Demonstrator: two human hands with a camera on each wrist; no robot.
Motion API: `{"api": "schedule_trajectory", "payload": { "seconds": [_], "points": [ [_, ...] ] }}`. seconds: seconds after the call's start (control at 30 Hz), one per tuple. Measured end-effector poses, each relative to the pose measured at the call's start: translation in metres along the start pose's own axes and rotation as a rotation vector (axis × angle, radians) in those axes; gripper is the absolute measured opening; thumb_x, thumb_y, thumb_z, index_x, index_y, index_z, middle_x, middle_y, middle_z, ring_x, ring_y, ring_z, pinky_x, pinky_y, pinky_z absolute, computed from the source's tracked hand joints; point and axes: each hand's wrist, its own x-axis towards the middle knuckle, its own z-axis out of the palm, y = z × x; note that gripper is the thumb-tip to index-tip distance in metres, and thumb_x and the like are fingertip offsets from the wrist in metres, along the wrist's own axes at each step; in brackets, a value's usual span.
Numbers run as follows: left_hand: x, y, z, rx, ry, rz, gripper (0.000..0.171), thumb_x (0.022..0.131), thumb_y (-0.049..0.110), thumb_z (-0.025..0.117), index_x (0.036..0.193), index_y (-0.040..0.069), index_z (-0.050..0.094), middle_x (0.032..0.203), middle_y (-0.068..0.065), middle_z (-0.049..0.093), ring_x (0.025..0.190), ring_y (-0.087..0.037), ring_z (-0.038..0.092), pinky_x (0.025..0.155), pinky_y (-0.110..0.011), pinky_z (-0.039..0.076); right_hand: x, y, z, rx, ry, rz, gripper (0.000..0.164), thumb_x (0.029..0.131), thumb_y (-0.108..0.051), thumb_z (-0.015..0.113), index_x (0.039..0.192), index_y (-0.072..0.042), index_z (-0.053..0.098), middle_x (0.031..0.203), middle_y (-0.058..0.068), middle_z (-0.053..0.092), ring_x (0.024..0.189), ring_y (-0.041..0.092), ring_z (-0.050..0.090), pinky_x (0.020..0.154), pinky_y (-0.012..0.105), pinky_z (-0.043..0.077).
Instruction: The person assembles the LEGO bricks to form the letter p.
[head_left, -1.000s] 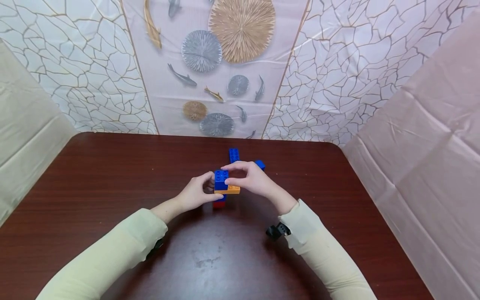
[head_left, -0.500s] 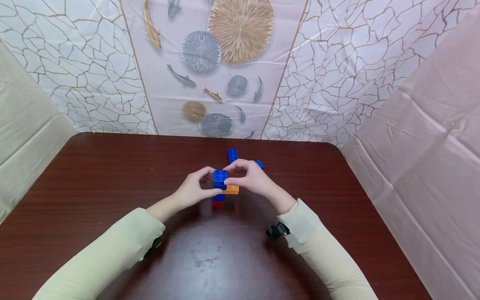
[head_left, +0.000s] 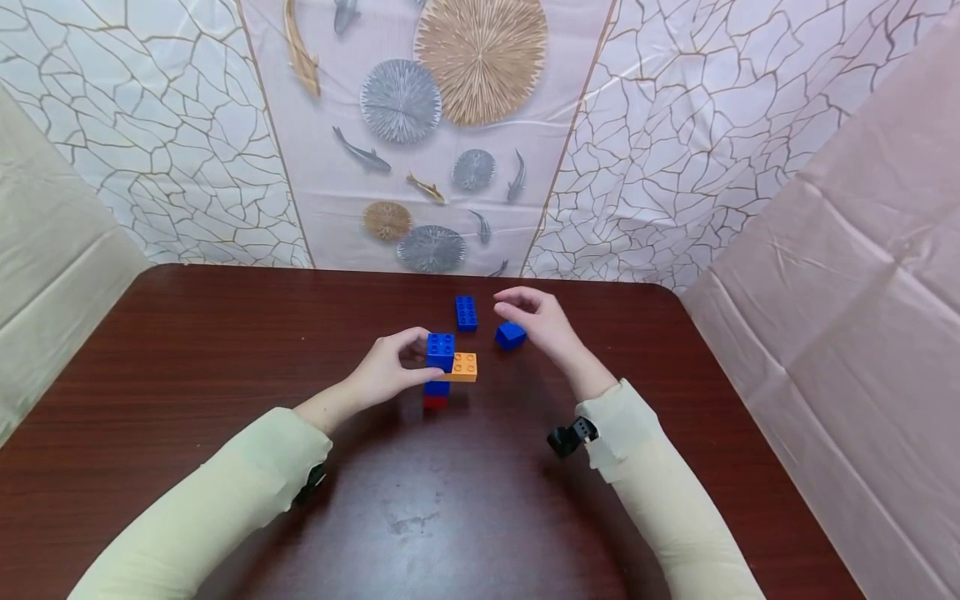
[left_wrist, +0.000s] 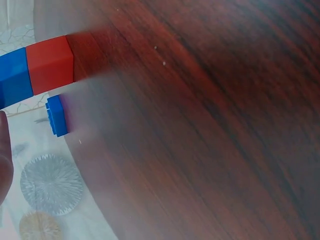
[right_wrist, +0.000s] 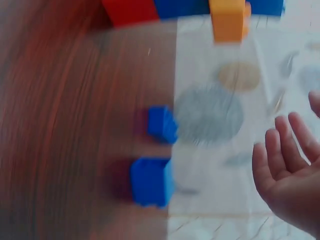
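Right hand (head_left: pixel 546 325), empty and relaxed, nearest the blue block (head_left: pixel 510 337).
Left hand (head_left: pixel 378 373) holds the tower (head_left: pixel 448 362); left of the block, 1 long brick (head_left: pixel 467 313) points near-to-far.

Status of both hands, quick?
Left hand: holding the stacked red, blue and orange plastic brick tower.
Right hand: open, fingers loosely curved, holding nothing.

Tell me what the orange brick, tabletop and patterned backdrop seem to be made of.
Orange brick: likely moulded plastic, smooth; even round studs and crisp edges suggest it.
Tabletop: wood or wood-look laminate, glossy; reddish-brown grain and a bright reflection show, but leave which open.
Patterned backdrop: perhaps fabric or plastic sheeting, slightly shiny; it has creases and soft highlights.
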Motion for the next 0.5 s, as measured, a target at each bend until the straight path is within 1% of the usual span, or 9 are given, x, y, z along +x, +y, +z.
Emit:
{"api": "schedule_trajectory", "payload": {
  "seconds": [0.03,0.1,0.13,0.17,0.23,0.3,0.37,0.43,0.5],
  "points": [
    [0.0,0.0,0.0,0.002,0.001,0.0,0.031,0.078,0.014,0.076,0.104,0.007,0.059,0.095,-0.011,0.068,0.087,-0.02,0.064,0.084,-0.037,0.054,0.003,0.004,-0.003,0.007,0.023,0.031,0.029,0.091,-0.022,0.061,0.115,-0.006,0.063,0.114,0.015,0.064,0.1,0.029,0.059,0.089,0.037,0.049],
    [0.0,-0.001,0.0,0.001,0.004,-0.001,0.031,0.078,0.014,0.076,0.103,0.007,0.059,0.094,-0.011,0.068,0.086,-0.02,0.064,0.083,-0.038,0.054,0.009,0.014,-0.009,0.017,0.053,0.082,0.031,0.091,-0.02,0.061,0.118,-0.005,0.061,0.117,0.018,0.062,0.102,0.033,0.058,0.085,0.032,0.05],
    [0.0,-0.001,0.0,-0.003,0.004,-0.003,0.03,0.078,0.014,0.076,0.102,0.007,0.059,0.095,-0.012,0.068,0.086,-0.021,0.064,0.083,-0.038,0.054,0.011,0.02,-0.011,0.031,0.062,0.104,0.032,0.091,-0.018,0.061,0.119,-0.004,0.06,0.119,0.02,0.06,0.103,0.034,0.058,0.081,0.029,0.051],
    [0.0,-0.001,0.0,-0.009,0.003,-0.006,0.03,0.078,0.014,0.075,0.102,0.006,0.058,0.095,-0.012,0.068,0.087,-0.021,0.064,0.083,-0.038,0.054,0.013,0.025,-0.013,0.03,0.065,0.133,0.033,0.09,-0.017,0.061,0.121,-0.005,0.059,0.122,0.02,0.059,0.103,0.035,0.057,0.074,0.025,0.05],
    [0.0,-0.002,0.0,-0.027,-0.004,-0.019,0.031,0.079,0.014,0.075,0.102,0.006,0.058,0.097,-0.014,0.068,0.088,-0.022,0.064,0.084,-0.039,0.054,0.015,0.034,-0.016,0.025,0.056,0.181,0.036,0.09,-0.015,0.061,0.125,-0.005,0.056,0.126,0.021,0.056,0.104,0.036,0.055,0.067,0.025,0.048],
    [0.001,-0.002,0.0,-0.037,-0.01,-0.029,0.031,0.079,0.015,0.075,0.103,0.006,0.057,0.098,-0.014,0.068,0.089,-0.023,0.064,0.085,-0.039,0.054,0.018,0.044,-0.018,0.03,0.037,0.219,0.04,0.089,-0.011,0.061,0.128,-0.005,0.053,0.131,0.021,0.052,0.107,0.036,0.053,0.072,0.031,0.05],
    [0.001,-0.003,0.0,-0.042,-0.013,-0.034,0.031,0.079,0.015,0.074,0.103,0.007,0.057,0.098,-0.014,0.068,0.09,-0.022,0.064,0.085,-0.039,0.054,0.021,0.053,-0.019,0.015,0.003,0.248,0.045,0.088,-0.009,0.061,0.132,-0.005,0.049,0.136,0.021,0.048,0.115,0.036,0.048,0.08,0.039,0.05],
    [0.001,-0.005,0.0,-0.038,-0.012,-0.034,0.03,0.079,0.015,0.075,0.102,0.007,0.057,0.098,-0.013,0.068,0.089,-0.021,0.064,0.085,-0.038,0.054,0.025,0.061,-0.018,-0.012,-0.031,0.244,0.049,0.087,-0.005,0.061,0.134,-0.003,0.046,0.139,0.021,0.045,0.122,0.035,0.044,0.095,0.044,0.045],
    [0.001,-0.005,0.0,-0.035,-0.009,-0.03,0.03,0.079,0.016,0.075,0.101,0.008,0.057,0.097,-0.012,0.068,0.088,-0.02,0.064,0.084,-0.037,0.054,0.027,0.066,-0.016,-0.05,-0.059,0.233,0.051,0.086,-0.003,0.061,0.135,-0.001,0.045,0.14,0.021,0.044,0.128,0.035,0.04,0.101,0.045,0.042]
  ]
}}
